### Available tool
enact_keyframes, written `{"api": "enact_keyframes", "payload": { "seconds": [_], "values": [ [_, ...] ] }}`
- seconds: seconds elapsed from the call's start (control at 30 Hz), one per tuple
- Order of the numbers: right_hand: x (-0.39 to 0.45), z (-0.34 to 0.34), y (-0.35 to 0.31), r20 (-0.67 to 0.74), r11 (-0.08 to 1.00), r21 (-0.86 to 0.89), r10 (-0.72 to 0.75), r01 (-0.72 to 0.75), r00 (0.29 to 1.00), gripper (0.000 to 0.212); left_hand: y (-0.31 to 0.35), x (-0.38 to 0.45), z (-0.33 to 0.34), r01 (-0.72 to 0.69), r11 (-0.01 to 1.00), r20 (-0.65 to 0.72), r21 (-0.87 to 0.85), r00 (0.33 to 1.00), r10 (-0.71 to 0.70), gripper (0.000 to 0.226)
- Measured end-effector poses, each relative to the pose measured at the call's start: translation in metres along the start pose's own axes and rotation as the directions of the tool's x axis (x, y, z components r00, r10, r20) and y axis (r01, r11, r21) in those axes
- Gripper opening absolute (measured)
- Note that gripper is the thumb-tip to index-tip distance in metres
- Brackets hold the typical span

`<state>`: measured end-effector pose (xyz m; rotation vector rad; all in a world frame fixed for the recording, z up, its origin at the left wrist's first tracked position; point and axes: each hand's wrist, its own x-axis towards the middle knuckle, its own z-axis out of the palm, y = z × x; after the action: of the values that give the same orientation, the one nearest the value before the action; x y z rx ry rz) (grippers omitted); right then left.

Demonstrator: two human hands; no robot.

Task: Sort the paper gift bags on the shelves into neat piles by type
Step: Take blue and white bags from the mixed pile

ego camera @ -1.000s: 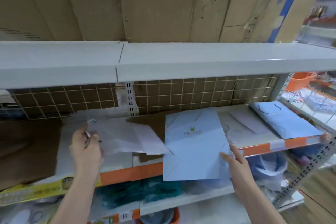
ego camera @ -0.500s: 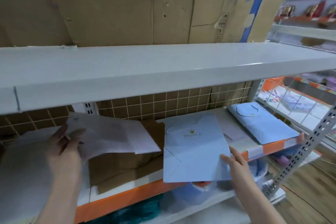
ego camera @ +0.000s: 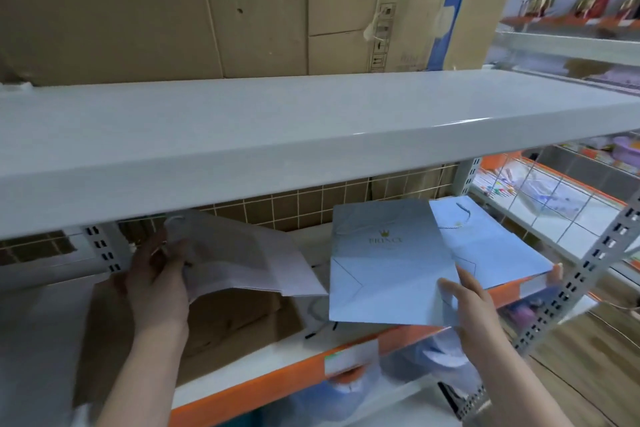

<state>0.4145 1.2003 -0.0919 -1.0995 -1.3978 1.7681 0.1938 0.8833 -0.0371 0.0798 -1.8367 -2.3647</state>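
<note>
We note the upper shelf [ego camera: 311,135] is painted metal, pale grey, smooth, with a soft sheen along its front lip. The perforated upright [ego camera: 585,274] is the same painted metal. The lower shelf edge [ego camera: 277,378] carries a glossy orange strip. The blue gift bag [ego camera: 388,274] is smooth paper with a faint satin finish and a gold metallic print; its handle is twisted cord. The second blue bag [ego camera: 498,246] shows the same paper. The white bags [ego camera: 242,253] are thin matt paper. The cardboard boxes [ego camera: 173,10] are rough, matt, brown, dented and punctured. The cardboard sheet [ego camera: 235,319] matches. The floor [ego camera: 588,374] looks like wood-grain.
</note>
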Motion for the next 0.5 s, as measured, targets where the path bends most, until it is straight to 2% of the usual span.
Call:
{"api": "enact_keyframes", "payload": {
  "seconds": [0.27, 0.37, 0.5],
  "values": [
    [0.110, -0.092, -0.030, 0.043, 0.999, 0.004, 0.031, -0.032, 0.999, 0.034, -0.034, -0.061, 0.090, 0.007, 0.999, -0.080, -0.046, 0.997, -0.010, 0.039],
    [0.143, -0.121, -0.042, 0.071, 0.997, 0.007, 0.072, -0.073, 0.995, 0.042, -0.048, -0.086, 0.127, -0.013, 0.999, -0.081, -0.034, 0.997, 0.010, 0.036],
    [0.175, -0.144, -0.052, -0.018, 0.990, -0.137, 0.018, -0.020, 1.000, 0.042, -0.072, -0.114, 0.169, -0.019, 0.999, -0.106, 0.039, 0.994, 0.023, 0.042]
  ]
}}
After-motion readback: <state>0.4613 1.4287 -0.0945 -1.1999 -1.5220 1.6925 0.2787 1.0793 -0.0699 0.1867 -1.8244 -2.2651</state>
